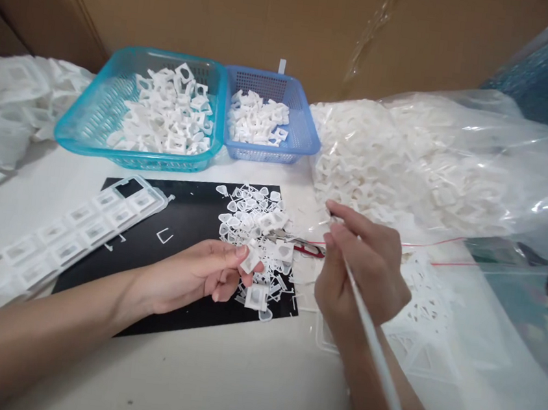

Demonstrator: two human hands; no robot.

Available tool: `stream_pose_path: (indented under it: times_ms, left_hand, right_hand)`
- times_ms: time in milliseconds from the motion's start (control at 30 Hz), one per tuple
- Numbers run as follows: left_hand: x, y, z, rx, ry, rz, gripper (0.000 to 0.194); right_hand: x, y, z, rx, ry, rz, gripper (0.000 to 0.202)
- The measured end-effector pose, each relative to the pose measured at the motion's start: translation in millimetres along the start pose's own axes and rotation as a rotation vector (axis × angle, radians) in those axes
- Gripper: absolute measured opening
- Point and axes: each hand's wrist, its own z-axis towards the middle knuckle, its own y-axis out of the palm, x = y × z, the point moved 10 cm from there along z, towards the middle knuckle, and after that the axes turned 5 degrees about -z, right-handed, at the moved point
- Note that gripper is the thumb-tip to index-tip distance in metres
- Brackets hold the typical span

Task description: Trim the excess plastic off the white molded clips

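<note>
My left hand [218, 269] pinches a small white plastic piece [251, 259] between thumb and fingertips, above a black sheet [188, 222]. Closed around a thin, pale stick-like tool [365, 312] is my right hand [365, 267], to the right of the sheet; the tool's long end slants down toward the lower right. Below and around the held piece lies a pile of small white scraps [244, 211]. A square white piece [257, 296] rests at the pile's lower end. Red-handled cutters [309, 250] lie partly under the pieces, between my hands.
A teal basket [95, 114] and a blue basket [304, 133] hold white pieces at the back. Clear bags of white parts [435, 163] lie at the right. A tray of square pieces [70, 226] slants across the left. Cardboard [274, 16] stands behind.
</note>
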Motion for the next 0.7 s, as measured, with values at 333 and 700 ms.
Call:
stream_pose_path:
  times_ms: [333, 700]
  left_hand:
    - [0.6, -1.1, 1.3, -0.061, 0.028, -0.157, 0.041]
    - [6.7, 4.7, 1.1, -0.171, 0.132, -0.145, 0.043]
  right_hand:
    - [32.3, 29.2, -12.2, -0.29, 0.282, 0.217, 0.008]
    - [-14.6, 35.8, -13.5, -0.326, 0.279, 0.635, 0.013]
